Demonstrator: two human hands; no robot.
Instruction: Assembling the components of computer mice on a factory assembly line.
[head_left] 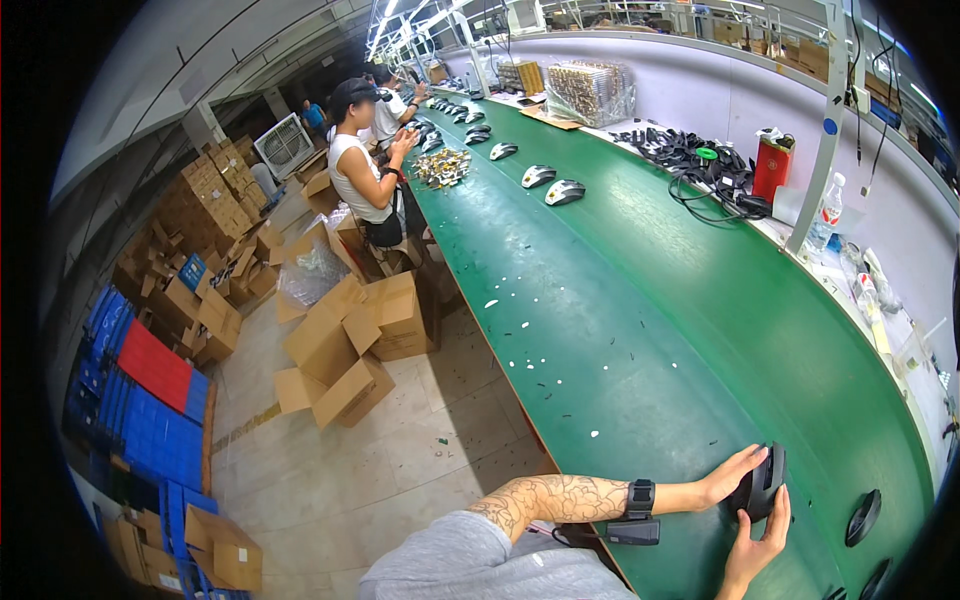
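A: Step in hand?
B: Both hands grasp a black mouse shell (pixel 765 482) near the belt's (pixel 640 330) near end: left hand (pixel 728 478) fingers curled on its side, right hand (pixel 757 545) gripping below.
A: Next?
B: Judged: a steady two-handed hold.
A: Obstructions?
B: Black round parts (pixel 862 517) just beside; cardboard boxes (pixel 345 350) on the floor.

We stand at a long green conveyor belt (pixel 640 300) running away toward strip lights (pixel 400 20) on the ceiling. A pale tiled floor (pixel 400 450) lies to our left, strewn with open cardboard boxes (pixel 340 350). Stacked blue crates (pixel 150 420) line the far wall, beside more piled cartons (pixel 200 210) and a box fan (pixel 285 145).
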